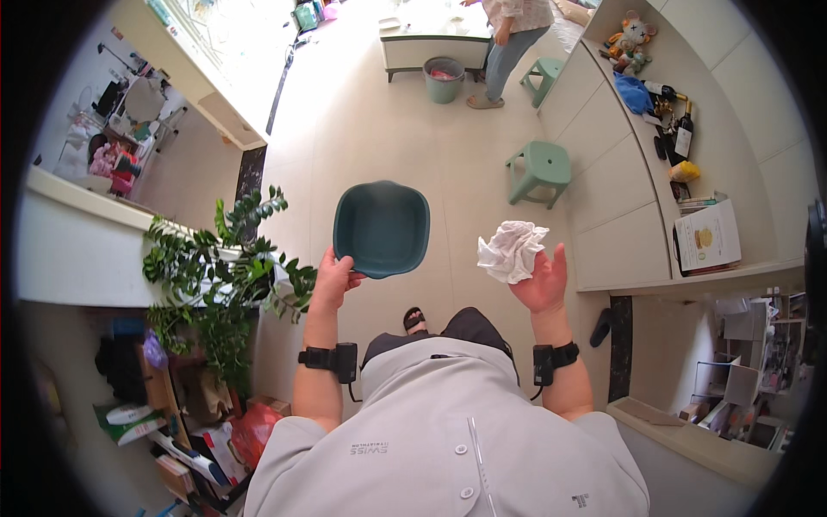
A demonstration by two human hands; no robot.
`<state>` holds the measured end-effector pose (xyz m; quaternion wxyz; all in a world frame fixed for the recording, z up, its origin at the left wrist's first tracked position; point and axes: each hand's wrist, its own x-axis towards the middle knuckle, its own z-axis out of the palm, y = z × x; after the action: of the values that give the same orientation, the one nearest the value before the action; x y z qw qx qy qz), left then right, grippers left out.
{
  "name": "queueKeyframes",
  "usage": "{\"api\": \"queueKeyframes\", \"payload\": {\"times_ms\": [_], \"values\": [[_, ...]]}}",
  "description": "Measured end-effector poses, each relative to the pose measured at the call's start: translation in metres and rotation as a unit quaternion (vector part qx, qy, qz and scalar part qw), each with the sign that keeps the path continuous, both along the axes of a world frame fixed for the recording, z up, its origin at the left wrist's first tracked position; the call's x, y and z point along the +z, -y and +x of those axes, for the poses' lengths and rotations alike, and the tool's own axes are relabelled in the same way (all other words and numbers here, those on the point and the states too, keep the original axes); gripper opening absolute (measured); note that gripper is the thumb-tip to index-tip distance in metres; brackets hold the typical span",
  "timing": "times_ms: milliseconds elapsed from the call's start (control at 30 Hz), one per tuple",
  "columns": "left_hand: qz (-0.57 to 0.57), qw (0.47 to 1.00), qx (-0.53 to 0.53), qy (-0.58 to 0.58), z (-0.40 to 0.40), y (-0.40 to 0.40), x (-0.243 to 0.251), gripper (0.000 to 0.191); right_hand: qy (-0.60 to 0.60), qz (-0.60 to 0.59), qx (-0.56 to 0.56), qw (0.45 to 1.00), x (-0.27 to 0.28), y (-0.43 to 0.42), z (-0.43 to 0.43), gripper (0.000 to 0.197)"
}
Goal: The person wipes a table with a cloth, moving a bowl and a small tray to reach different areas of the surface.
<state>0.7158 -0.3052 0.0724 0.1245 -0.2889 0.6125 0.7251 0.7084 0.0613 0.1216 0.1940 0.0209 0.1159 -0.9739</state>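
My left hand (334, 279) grips the near left rim of a dark green plastic basin (382, 226), thumb over the edge. The basin is held out in front of me, its opening turned up toward the camera. A crumpled white cloth or paper wad (512, 251) rests on the fingers of my right hand (544, 282). That palm is turned up, with the thumb apart and some fingers hidden beneath the wad. The two hands are well apart, the wad to the right of the basin and not touching it.
A leafy potted plant (242, 271) stands close by my left arm. Ahead on the right is a green plastic stool (546, 165). Farther off, a person (510, 52) stands beside a grey bin (444, 87) and a white table (433, 46). Cabinets (620, 187) line the right side.
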Motion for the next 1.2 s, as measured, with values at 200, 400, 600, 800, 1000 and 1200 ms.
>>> {"api": "queueKeyframes", "payload": {"times_ms": [200, 400, 600, 800, 1000, 1200], "values": [[-0.012, 0.999, -0.035, 0.011, -0.086, -0.007, -0.002, 0.039, 0.026, 0.171, 0.017, 0.985, -0.028, 0.016, -0.096, 0.038], [-0.037, 0.999, -0.010, 0.016, -0.165, 0.009, -0.004, 0.041, 0.049, 0.243, 0.049, 0.968, -0.051, 0.043, -0.215, 0.026], [-0.160, 0.986, 0.034, 0.032, -0.248, 0.027, 0.005, 0.051, 0.062, 0.329, 0.105, 0.936, -0.042, 0.088, -0.329, 0.020], [-0.283, 0.955, 0.007, -0.084, -0.336, 0.029, 0.012, 0.044, 0.051, 0.351, 0.196, 0.914, -0.034, 0.137, -0.414, 0.021], [-0.335, 0.928, -0.002, -0.161, -0.440, 0.073, -0.021, 0.047, 0.088, 0.344, 0.240, 0.903, -0.038, 0.193, -0.490, 0.022], [-0.321, 0.914, -0.130, -0.213, -0.534, 0.137, -0.023, 0.049, 0.118, 0.388, 0.244, 0.881, -0.043, 0.246, -0.549, 0.024]]}}
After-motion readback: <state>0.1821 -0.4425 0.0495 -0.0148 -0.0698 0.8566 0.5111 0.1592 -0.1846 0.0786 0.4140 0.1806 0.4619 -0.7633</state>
